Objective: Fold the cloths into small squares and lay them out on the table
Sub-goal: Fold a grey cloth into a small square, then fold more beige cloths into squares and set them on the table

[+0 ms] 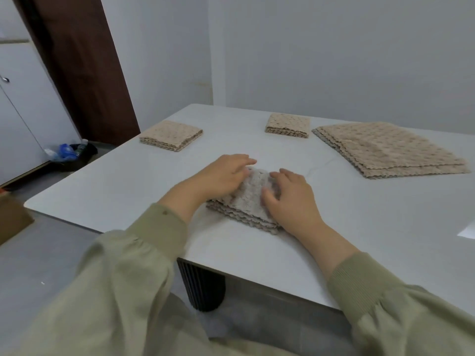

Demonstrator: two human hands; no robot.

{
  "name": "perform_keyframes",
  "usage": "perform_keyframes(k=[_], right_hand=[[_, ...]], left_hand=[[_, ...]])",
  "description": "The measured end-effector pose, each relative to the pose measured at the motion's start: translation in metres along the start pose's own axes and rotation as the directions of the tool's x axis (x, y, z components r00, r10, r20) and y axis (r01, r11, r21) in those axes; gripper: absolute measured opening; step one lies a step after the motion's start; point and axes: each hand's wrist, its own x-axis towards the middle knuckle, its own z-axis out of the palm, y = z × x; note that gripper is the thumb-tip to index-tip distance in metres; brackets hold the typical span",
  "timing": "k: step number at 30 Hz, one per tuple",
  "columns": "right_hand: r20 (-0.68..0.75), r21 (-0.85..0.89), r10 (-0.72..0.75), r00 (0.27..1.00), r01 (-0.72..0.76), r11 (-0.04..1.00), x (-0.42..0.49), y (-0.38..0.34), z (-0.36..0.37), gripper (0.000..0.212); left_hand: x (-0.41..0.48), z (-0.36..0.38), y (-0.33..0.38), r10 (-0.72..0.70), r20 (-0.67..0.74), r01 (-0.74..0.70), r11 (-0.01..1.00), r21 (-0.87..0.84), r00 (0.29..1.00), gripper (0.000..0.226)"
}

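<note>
A grey-beige textured cloth, folded into a small thick square, lies near the front edge of the white table. My left hand rests flat on its left side with fingers stretched over the far edge. My right hand presses on its right side, fingers lightly bent on top. Two folded beige squares lie farther back: one at the far left, one at the far middle. A stack of unfolded beige cloths sits at the right.
A black ribbed table leg stands under the near edge. On the floor at left are a dark bin with blue plastic and bottles and a brown cardboard box. White cabinets and a brown door line the left wall.
</note>
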Motion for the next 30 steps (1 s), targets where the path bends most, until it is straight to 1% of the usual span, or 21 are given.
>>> perform_keyframes(k=[2,3,4,7,11,14,17,20,23,26,28,30], right_hand=[[0.116,-0.096,0.055,0.992,-0.044,0.994,0.002,0.005,0.008,0.056],[0.149,-0.117,0.071,0.986,-0.054,0.992,0.002,0.008,0.009,0.058],[0.165,-0.127,0.078,0.983,-0.057,0.990,0.001,0.009,0.009,0.058],[0.187,-0.144,0.080,0.979,-0.053,0.988,0.003,0.013,0.009,0.059],[0.208,-0.166,0.057,0.976,-0.023,0.986,0.002,0.015,0.008,0.059],[0.233,-0.091,0.037,0.972,-0.016,0.996,0.004,0.020,0.002,0.059],[0.145,0.046,0.053,0.988,-0.060,0.997,0.009,0.033,-0.008,0.054],[0.036,0.085,0.145,0.989,-0.147,0.985,0.016,0.058,-0.023,0.047],[-0.053,0.091,0.249,0.967,-0.244,0.966,0.022,0.092,-0.041,0.042],[-0.096,0.089,0.327,0.940,-0.319,0.944,0.025,0.127,-0.055,0.040],[-0.117,0.075,0.328,0.937,-0.321,0.944,0.030,0.146,-0.059,0.040],[-0.166,0.021,0.280,0.945,-0.281,0.960,0.038,0.164,-0.061,0.040]], left_hand=[[0.008,0.023,0.000,-0.067,0.100,0.049,0.985,0.168,0.993,0.049],[0.009,0.033,-0.002,-0.098,0.108,0.071,0.971,0.229,0.989,0.051],[0.008,0.040,-0.004,-0.117,0.097,0.089,0.963,0.254,0.988,0.051],[0.003,0.047,-0.002,-0.107,0.062,0.089,0.966,0.243,0.992,0.051],[0.002,0.043,-0.002,-0.115,0.104,0.084,0.961,0.263,0.988,0.052],[0.005,0.040,-0.001,-0.145,0.118,0.108,0.956,0.273,0.982,0.052],[0.011,0.029,0.014,-0.159,0.057,0.137,0.948,0.286,0.986,0.048],[0.025,0.024,0.045,-0.124,-0.042,0.131,0.939,0.318,0.991,0.045],[0.053,0.033,0.079,-0.164,-0.028,0.164,0.925,0.343,0.986,0.047],[0.084,0.063,0.116,-0.208,0.004,0.194,0.920,0.340,0.978,0.050],[0.102,0.092,0.137,-0.231,-0.005,0.221,0.926,0.307,0.973,0.053],[0.120,0.123,0.154,-0.256,-0.018,0.253,0.938,0.236,0.966,0.056]])
